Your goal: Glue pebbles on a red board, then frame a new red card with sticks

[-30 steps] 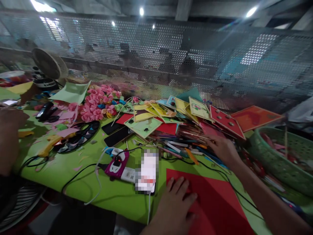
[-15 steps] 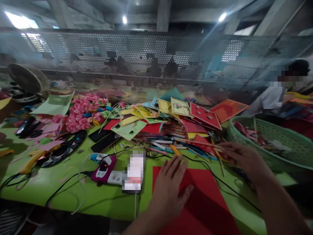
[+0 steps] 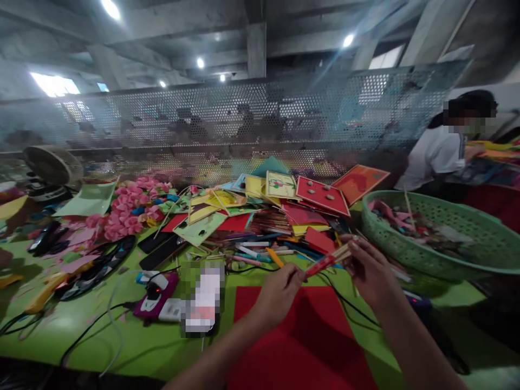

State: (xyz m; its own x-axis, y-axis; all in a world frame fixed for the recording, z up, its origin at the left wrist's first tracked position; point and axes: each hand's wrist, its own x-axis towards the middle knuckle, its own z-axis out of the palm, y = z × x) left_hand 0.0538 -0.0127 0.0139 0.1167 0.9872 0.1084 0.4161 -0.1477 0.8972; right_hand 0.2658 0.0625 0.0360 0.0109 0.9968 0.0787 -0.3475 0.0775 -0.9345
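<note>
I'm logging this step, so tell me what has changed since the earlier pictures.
The left hand has lifted off the red sheet and closed on the red end of some thin sticks. The right hand, earlier at the pile of pens, has drawn back from it and holds their pale end. The red sheet, phone and green basket stayed put.

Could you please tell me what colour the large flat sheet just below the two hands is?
The sheet is red, as the head view shows best.

Dim light, glaring ceiling lamps, soft shadows
</note>
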